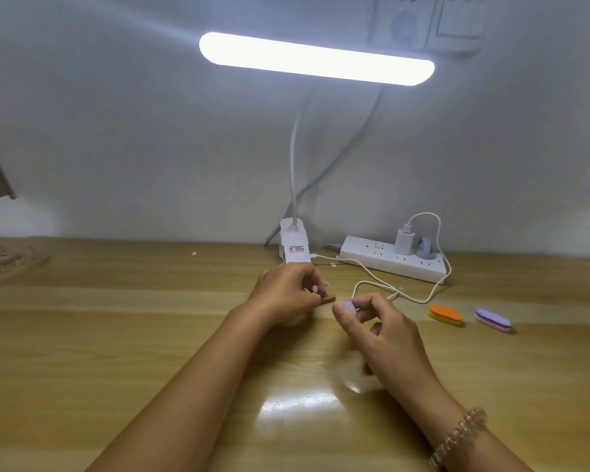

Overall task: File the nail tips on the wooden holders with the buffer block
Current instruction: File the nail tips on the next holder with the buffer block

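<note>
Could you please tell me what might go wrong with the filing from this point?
1. The left hand holds the wooden holder in a fingertip pinch. Pressure from the purple buffer block pinched in the right hand might twist the holder or knock off the small nail tip.
2. The white cable loops on the table just beyond the right hand. A filing stroke could snag it and tug the charger in the power strip.

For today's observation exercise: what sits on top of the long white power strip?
Plugged into the long white power strip are a white cube-shaped USB charger and a round grey plug. The sockets under them are covered.
</note>
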